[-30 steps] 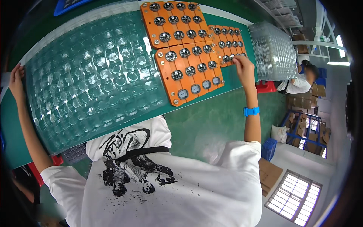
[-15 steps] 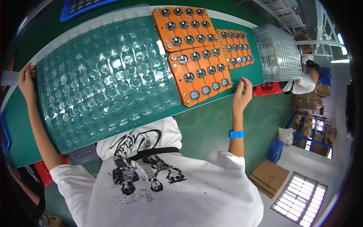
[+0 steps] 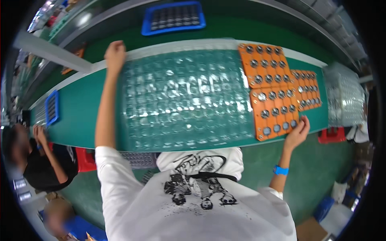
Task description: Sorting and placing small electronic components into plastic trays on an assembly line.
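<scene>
A large clear plastic blister tray (image 3: 185,100) with rows of round pockets lies on the green table in front of me. My left hand (image 3: 116,54) is at its far left corner, fingers curled and smeared by motion; whether they grip anything does not show. Two orange fixture plates (image 3: 268,102) holding round, shiny metal-like parts in rows adjoin the tray's right side. My right hand (image 3: 298,130), fingers loosely apart and holding nothing visible, is beside the near right corner of the nearer plate. A third orange plate (image 3: 310,94) lies further right.
Stacked clear trays (image 3: 343,96) stand at the table's right end. A blue tray of dark parts (image 3: 173,19) sits beyond the far edge; another blue tray (image 3: 52,107) is at left. A person (image 3: 48,160) in black sits left, near a red stool (image 3: 85,160). A grey post (image 3: 54,52) rises far left.
My view has swung left, so the tray and plates appear further right. My right hand has come closer to the nearer orange plate's corner. The left hand stays by the tray's far left corner.
</scene>
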The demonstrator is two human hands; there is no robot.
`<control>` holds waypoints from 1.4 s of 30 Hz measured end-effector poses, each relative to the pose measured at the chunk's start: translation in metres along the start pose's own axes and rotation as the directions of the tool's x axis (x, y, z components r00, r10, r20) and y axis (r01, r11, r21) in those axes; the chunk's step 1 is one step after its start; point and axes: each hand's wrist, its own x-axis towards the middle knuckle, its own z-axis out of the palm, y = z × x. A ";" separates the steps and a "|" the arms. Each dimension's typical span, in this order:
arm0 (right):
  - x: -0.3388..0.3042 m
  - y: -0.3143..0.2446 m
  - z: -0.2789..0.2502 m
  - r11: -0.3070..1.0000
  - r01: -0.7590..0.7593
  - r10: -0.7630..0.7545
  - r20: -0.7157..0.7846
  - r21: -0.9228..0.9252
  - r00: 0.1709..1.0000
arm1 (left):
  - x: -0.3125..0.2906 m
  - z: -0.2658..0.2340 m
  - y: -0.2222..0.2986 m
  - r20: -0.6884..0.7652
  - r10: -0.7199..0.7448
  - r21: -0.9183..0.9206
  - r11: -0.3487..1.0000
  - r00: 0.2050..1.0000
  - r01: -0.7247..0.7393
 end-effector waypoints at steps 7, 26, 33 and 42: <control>0.000 0.033 0.003 0.996 0.003 -0.003 -0.004 0.084 1.000 | 0.037 0.021 0.039 0.286 -0.398 -0.044 0.903 0.872 0.427; 0.000 0.026 0.001 0.998 -0.025 0.025 0.000 0.059 1.000 | 0.058 0.015 0.053 0.720 -0.350 -0.400 0.496 0.599 0.770; 0.001 0.026 0.005 0.996 -0.024 0.025 -0.009 0.087 1.000 | 0.047 0.003 0.056 0.714 -0.291 -0.533 0.364 0.637 0.764; 0.000 0.018 0.001 0.999 -0.014 0.014 -0.004 0.032 1.000 | 0.015 -0.058 0.060 0.589 -0.358 -0.574 0.445 0.724 0.688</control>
